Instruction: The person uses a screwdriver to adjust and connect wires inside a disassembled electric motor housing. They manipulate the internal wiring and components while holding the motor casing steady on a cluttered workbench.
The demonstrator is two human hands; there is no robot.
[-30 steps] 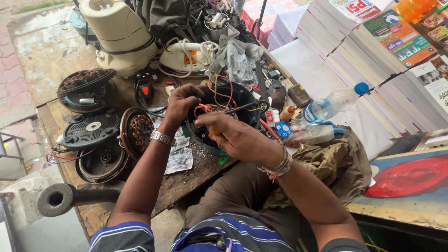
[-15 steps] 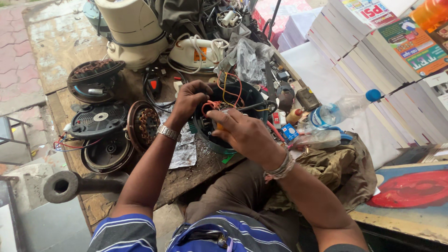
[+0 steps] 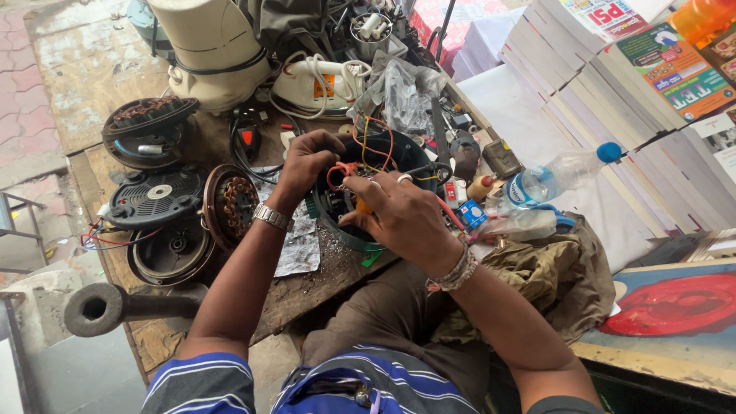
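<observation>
At the edge of the cluttered wooden workbench (image 3: pixel 92 84), a round dark motor housing (image 3: pixel 360 230) sits tilted toward the person, its open side up so the coloured wires (image 3: pixel 376 142) inside can be reached. The left hand (image 3: pixel 307 162) curls over its far rim, closed on it — bracing it, it seems. The right hand (image 3: pixel 395 218) pinches a small orange piece (image 3: pixel 360 205) inside, fingers shut on it. Other stripped motor parts (image 3: pixel 165 203) lie just left — set aside but near.

Worn wooden workbench (image 3: pixel 92 69), paved ground (image 3: pixel 23 115)
</observation>
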